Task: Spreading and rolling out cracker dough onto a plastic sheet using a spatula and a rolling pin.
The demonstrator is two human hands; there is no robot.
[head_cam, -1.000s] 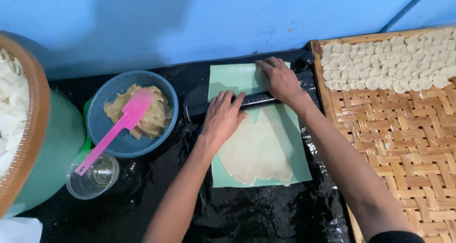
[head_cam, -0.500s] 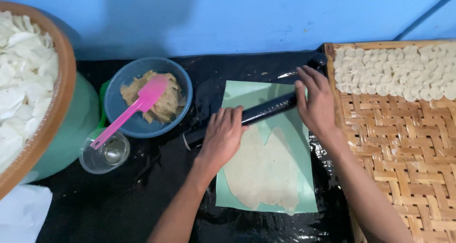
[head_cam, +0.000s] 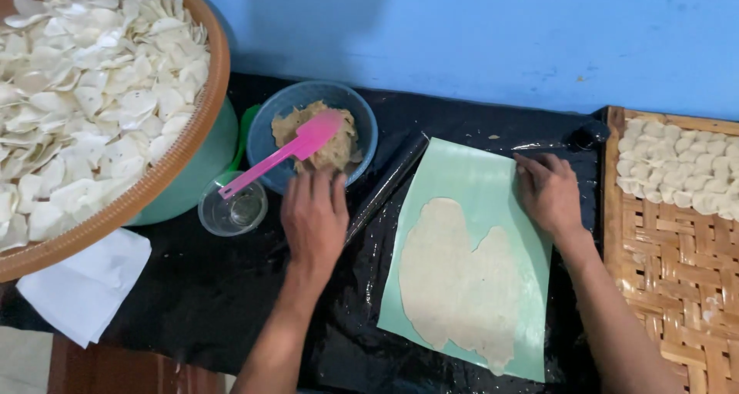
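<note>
Black and slim, the rolling pin [head_cam: 385, 187] lay off the sheet, slanting from about one o'clock down to seven o'clock just beside the mat's left edge; half a second earlier I had both palms pressing it across the dough. My left hand [head_cam: 314, 218] had come off it and rested flat, fingers loosely spread and gripping nothing, on the black plastic cover [head_cam: 192, 294], with the pin just at its three o'clock. My right hand [head_cam: 550, 192] had also let go and lay open, palm down, on the upper right part of the pale green mat [head_cam: 477, 186], closed on nothing. At its seven o'clock the rolled dough [head_cam: 462, 278] spread thin and uneven over the mat, reaching toward the near edge.

At twelve o'clock from my left hand sat the blue bowl [head_cam: 269, 124] of lumpy dough, with the pink spatula [head_cam: 289, 154] leaning in it, its handle pointing down toward eight o'clock over the clear glass cup [head_cam: 231, 213]. Farther out at ten o'clock the big round tray [head_cam: 219, 63] of white chips stood on a green tub [head_cam: 204, 174], and a white cloth [head_cam: 85, 286] lay at eight o'clock. Off to three o'clock of my right hand was the woven bamboo tray [head_cam: 677, 286] with small pale rounds [head_cam: 677, 167] laid in rows at its far end.
</note>
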